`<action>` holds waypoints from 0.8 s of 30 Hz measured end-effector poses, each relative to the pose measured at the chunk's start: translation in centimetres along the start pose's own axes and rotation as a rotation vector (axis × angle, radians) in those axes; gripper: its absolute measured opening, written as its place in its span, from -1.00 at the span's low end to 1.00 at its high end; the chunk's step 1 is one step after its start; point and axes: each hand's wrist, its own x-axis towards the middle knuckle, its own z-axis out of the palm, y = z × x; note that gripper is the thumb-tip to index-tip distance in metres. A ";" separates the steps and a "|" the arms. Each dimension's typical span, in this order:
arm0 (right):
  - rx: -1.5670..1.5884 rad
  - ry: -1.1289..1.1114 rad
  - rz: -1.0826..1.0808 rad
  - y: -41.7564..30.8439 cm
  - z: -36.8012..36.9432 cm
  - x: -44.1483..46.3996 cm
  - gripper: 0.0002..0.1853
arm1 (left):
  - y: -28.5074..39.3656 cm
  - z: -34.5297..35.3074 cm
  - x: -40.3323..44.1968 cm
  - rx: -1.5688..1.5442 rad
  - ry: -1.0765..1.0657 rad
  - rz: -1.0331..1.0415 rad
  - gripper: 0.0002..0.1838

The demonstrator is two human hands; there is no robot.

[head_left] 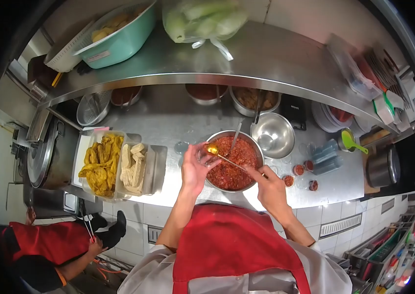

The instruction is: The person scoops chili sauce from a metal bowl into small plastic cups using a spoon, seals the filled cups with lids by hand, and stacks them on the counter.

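A steel bowl of chunky red sambal-like sauce (239, 176) stands in front of me on the steel counter, with another spoon (236, 134) leaning in it. My right hand (268, 188) is closed around the handle of a long spoon (230, 162). The spoon's shiny golden end is beside my left fingers, over the bowl's left side. My left hand (195, 169) is raised at the rim, fingers curled round what looks like a small clear cup (204, 153), partly hidden. To the right stand several small cups of red sauce (298, 170) near stacks of clear cups (326, 158).
An empty steel bowl (272, 136) is behind right. Tubs of yellow pieces (102, 164) and pale blocks (133, 169) stand left. A steel shelf (266, 54) overhangs the counter. At lower left, a co-worker in a red apron (46, 240) holds tongs (87, 223).
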 end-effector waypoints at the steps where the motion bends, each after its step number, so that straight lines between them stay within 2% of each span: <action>1: -0.022 0.018 -0.010 -0.2 0.3 -0.2 -0.36 | 0.1 0.3 0.0 0.016 -0.022 -0.001 -0.48; 6: -0.053 0.048 -0.041 -0.5 0.3 -0.4 -0.34 | -0.1 0.4 0.6 0.034 -0.104 -0.007 -0.41; 12: 0.379 0.071 0.123 0.2 -1.2 0.4 -0.48 | 0.2 1.0 0.6 -0.094 -0.095 -0.018 -0.43; 14: 0.290 0.023 0.173 0.6 -1.8 1.0 -0.55 | 0.2 -0.4 0.9 -0.136 -0.167 0.016 -0.44; 17: 0.009 -0.052 0.165 1.6 -0.2 1.6 -0.58 | -0.3 -1.2 0.8 0.086 0.188 0.213 -0.49; 18: -0.106 -0.071 0.130 2.4 1.3 1.6 -0.57 | 0.2 -1.3 0.4 0.060 0.221 0.202 -0.51; 20: -0.260 -0.103 0.112 3.1 4.2 1.7 -0.55 | 0.6 -2.3 0.0 0.078 0.214 0.187 -0.52; 23: -0.300 -0.144 0.051 3.7 6.8 2.3 -0.57 | 1.0 -2.8 -0.8 0.108 0.212 0.169 -0.55; 24: -0.247 -0.235 0.108 3.2 6.1 2.8 -0.59 | 1.0 -3.1 -1.0 0.119 0.212 0.166 -0.55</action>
